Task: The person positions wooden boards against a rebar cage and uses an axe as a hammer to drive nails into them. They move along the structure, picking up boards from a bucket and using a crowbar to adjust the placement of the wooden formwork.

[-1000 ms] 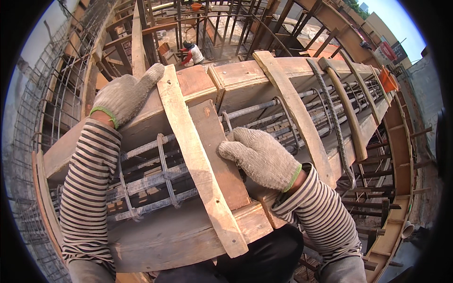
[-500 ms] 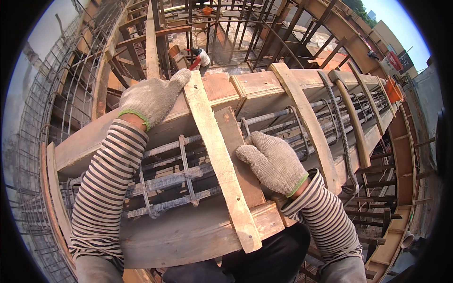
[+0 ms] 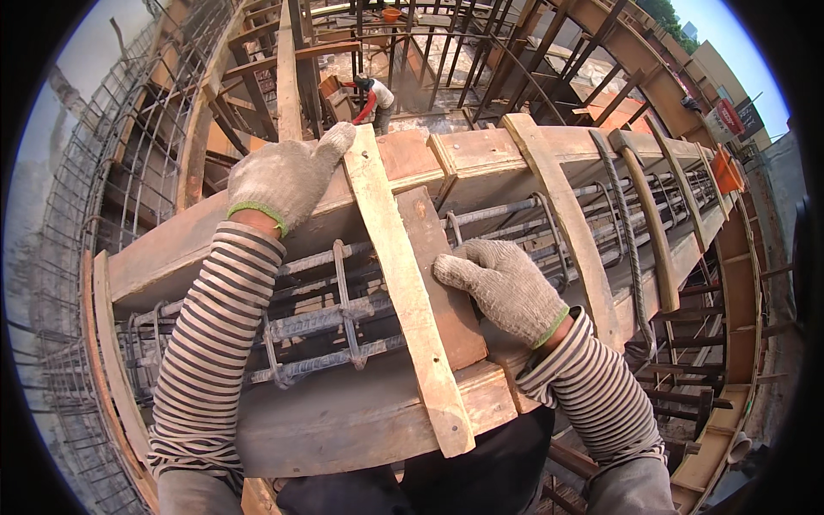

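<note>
My left hand (image 3: 279, 182), in a knitted grey glove with a green cuff, rests on the top edge of the far formwork panel (image 3: 163, 245). Its thumb reaches the upper end of a pale wooden batten (image 3: 402, 292); the other fingers are hidden. That batten lies across the formwork, from the far panel to the near panel (image 3: 335, 433). Beside it, a brown board (image 3: 442, 296) spans the gap above the steel bars. My right hand (image 3: 502, 287), gloved alike, has its fingers bent in, with thumb and fingertips against the brown board's right side.
Ribbed rebar with stirrups (image 3: 322, 322) runs inside the formwork. Farther right, another batten (image 3: 566, 232), a bent steel bar (image 3: 627, 240) and a hammer (image 3: 648, 223) lie across it. An orange container (image 3: 727, 172) stands at the far right. Below, a co-worker (image 3: 375, 99) bends among posts.
The view has shifted slightly, so the formwork appears a little farther right. Both hands stay at nearly the same places on the wood. The co-worker below is bent farther forward.
</note>
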The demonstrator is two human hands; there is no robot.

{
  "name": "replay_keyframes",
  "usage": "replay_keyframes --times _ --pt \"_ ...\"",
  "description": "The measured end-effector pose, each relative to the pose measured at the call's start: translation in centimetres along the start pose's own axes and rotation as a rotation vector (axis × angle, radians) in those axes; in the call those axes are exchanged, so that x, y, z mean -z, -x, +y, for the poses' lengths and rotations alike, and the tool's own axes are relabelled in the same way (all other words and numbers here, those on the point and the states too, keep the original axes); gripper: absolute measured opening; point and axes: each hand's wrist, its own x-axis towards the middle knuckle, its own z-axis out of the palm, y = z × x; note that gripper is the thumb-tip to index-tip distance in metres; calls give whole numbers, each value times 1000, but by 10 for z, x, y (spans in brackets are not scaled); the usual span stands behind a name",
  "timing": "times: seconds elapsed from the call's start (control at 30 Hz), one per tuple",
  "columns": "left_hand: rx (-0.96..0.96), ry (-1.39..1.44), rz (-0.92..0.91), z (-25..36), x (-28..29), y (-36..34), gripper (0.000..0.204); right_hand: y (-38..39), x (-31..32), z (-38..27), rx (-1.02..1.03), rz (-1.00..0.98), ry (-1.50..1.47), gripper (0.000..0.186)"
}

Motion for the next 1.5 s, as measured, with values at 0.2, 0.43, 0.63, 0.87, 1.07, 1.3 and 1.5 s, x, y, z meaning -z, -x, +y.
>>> replay_keyframes --times 0.2,0.43,0.63,0.87,1.07,1.3,1.5 --pt "4 59 25 -3 -7 0 100 -1 -2 2 17 23 75 58" --pt "-293 -113 370 -26 -37 -7 93 5 2 -11 -94 -35 45 55" --pt "-310 -60 447 -35 -52 -13 93 11 3 -15 -92 -27 109 53" --pt "-126 -68 22 -8 -6 -5 68 10 -2 -9 -69 8 84 52" --pt "-203 -169 182 -13 -21 2 64 9 -2 -10 -92 -28 1 52" --pt "-99 0 114 -11 -21 0 88 11 3 -12 -157 -56 -74 51" --pt "-165 18 157 -19 -26 -4 94 9 -5 -12 -42 84 11 47"
